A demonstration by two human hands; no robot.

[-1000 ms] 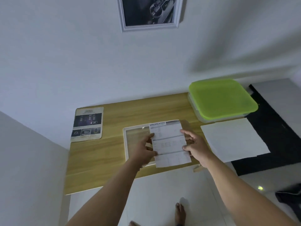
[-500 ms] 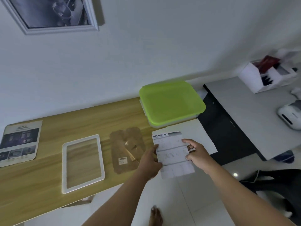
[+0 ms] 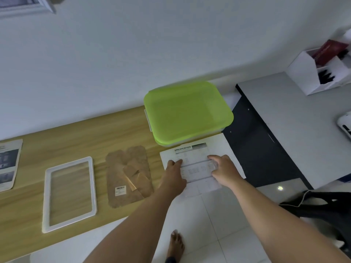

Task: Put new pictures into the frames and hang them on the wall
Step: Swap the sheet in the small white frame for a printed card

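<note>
I hold a printed sheet headed "SPECIFICATION" by its two side edges. My left hand pinches the left edge and my right hand grips the right edge. The sheet lies over a larger white paper at the right end of the wooden table, just in front of a green-lidded box. To the left lie a brown backing board with its stand flap up and an empty white picture frame, flat on the table.
A brochure lies at the table's far left. A framed picture hangs on the wall, top left. A grey desk with a white organizer stands on the right. A dark bag lies on the floor.
Both hands carried the sheet from over the white frame to the right, onto the white paper. The frame and backing board now lie uncovered. My view swung right.
</note>
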